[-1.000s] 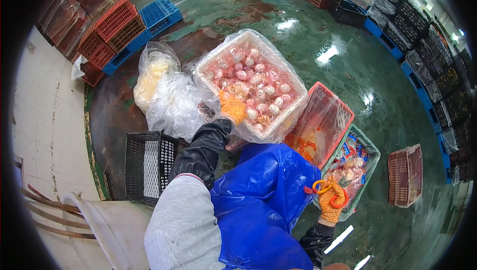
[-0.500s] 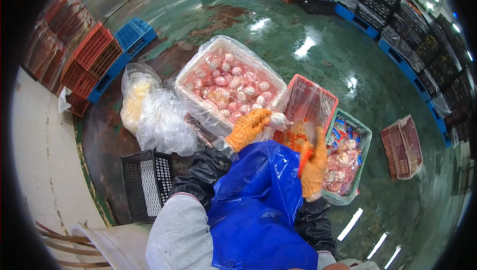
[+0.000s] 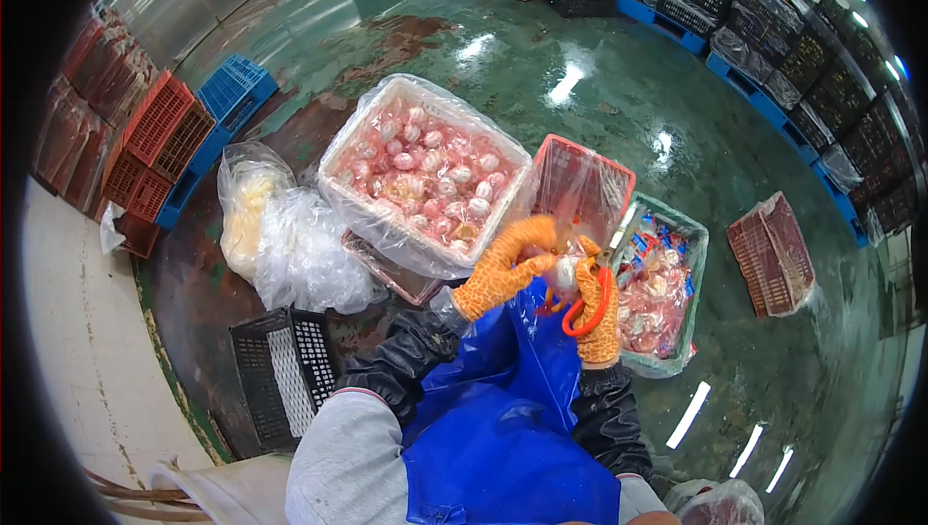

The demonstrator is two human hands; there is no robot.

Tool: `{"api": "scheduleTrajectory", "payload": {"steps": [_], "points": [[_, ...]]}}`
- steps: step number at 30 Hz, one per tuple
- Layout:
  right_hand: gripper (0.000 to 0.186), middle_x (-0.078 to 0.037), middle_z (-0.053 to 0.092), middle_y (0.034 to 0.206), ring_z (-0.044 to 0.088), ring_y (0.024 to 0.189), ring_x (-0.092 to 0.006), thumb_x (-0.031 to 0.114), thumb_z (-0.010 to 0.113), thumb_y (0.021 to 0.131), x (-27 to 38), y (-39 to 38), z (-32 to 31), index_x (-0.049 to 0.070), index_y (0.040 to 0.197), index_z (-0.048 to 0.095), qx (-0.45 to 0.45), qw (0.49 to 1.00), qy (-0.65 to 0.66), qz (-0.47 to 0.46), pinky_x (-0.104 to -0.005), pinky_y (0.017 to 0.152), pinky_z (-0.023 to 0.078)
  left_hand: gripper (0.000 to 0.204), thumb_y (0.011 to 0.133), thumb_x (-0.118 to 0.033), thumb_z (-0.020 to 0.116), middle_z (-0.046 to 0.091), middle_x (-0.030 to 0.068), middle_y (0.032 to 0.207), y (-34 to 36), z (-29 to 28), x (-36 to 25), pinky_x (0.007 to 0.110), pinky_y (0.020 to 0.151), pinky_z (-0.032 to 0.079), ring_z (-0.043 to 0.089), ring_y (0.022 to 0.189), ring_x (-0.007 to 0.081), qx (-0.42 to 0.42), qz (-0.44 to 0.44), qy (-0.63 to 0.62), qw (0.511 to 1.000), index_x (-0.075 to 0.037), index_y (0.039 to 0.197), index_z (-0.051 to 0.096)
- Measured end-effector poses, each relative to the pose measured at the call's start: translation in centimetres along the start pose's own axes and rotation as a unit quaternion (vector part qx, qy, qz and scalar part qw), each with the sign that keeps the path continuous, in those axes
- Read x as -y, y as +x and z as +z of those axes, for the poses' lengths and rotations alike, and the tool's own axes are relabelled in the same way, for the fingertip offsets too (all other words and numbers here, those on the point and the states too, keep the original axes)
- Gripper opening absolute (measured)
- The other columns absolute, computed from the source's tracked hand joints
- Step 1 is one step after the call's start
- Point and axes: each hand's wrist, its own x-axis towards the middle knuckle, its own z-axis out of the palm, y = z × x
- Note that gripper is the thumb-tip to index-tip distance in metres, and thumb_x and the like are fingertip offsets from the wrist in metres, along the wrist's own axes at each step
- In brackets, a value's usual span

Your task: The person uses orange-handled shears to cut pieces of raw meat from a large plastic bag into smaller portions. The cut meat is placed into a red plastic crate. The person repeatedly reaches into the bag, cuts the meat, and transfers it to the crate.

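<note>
left hand [image 3: 507, 264]: orange glove, clamped on small pale packet [image 3: 564, 274] over blue apron [image 3: 503, 409]
right hand [image 3: 599, 317]: orange glove, fingers through orange-handled scissors [image 3: 585, 298], blades hidden at packet
hands: together, touching
bin ahead: bag-lined crate [image 3: 425, 172] full of pink-white packets
right: green crate [image 3: 667, 283], mixed wrappers

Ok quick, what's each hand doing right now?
Left hand: closed on a pale round piece.
Right hand: holding orange-handled scissors against the piece.
</note>
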Motion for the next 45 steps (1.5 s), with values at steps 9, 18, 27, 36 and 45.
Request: {"api": "scheduleTrajectory", "payload": {"steps": [9,18,27,36,45], "points": [[0.04,-0.003,0.053,0.106,0.052,0.089,-0.0108,0.004,0.058,0.082,2.5,-1.6,4.2,0.004,0.121,0.045,-0.032,0.995,-0.001,-0.092,-0.0223,0.075,0.044,0.022,0.091,-0.028,0.048,0.052,-0.0017,0.067,-0.8,4.6,0.3,0.02,0.047,0.038,0.047,0.054,0.0049,-0.068,-0.203,-0.15,0.965,-0.007,0.097,0.051],[0.039,-0.002,0.053,0.09,0.051,0.076,-0.0096,0.004,0.059,0.083,2.3,-1.0,2.0,0.003,0.119,0.046,-0.047,0.998,0.022,-0.034,-0.0229,0.067,0.045,0.025,0.089,-0.031,0.051,0.056,0.0053,0.062,0.6,2.0,1.9,0.024,0.035,0.036,0.049,0.042,0.0113,-0.218,-0.24,-0.215,0.921,-0.006,0.093,0.054],[0.052,-0.004,0.056,0.074,0.052,0.066,-0.0119,0.022,0.07,0.076,4.2,-3.0,3.6,0.0,0.117,0.048,0.089,0.954,-0.283,0.048,-0.0273,0.061,0.044,0.027,0.093,-0.023,0.046,0.059,0.0076,0.087,1.0,1.8,7.2,0.029,0.07,0.044,0.054,0.079,0.015,-0.25,-0.108,0.011,0.962,-0.002,0.109,0.053],[0.029,-0.004,0.057,0.072,0.053,0.064,-0.0138,0.021,0.063,0.081,1.2,-2.4,2.3,0.001,0.099,0.054,0.055,0.946,-0.316,0.042,-0.0282,0.059,0.045,0.026,0.09,-0.024,0.051,0.055,0.0029,0.094,1.7,3.5,1.3,0.023,0.069,0.043,0.05,0.085,0.0094,-0.256,-0.146,-0.208,0.933,-0.003,0.106,0.052],[0.033,-0.002,0.056,0.072,0.05,0.056,-0.0082,0.029,0.061,0.083,4.6,-2.0,2.6,0.003,0.104,0.056,0.095,0.944,-0.294,0.113,-0.0237,0.046,0.041,0.031,0.089,-0.028,0.052,0.057,0.0044,0.091,1.9,1.8,1.5,0.022,0.061,0.044,0.053,0.077,0.01,-0.162,-0.225,-0.207,0.938,-0.005,0.11,0.051]]}}
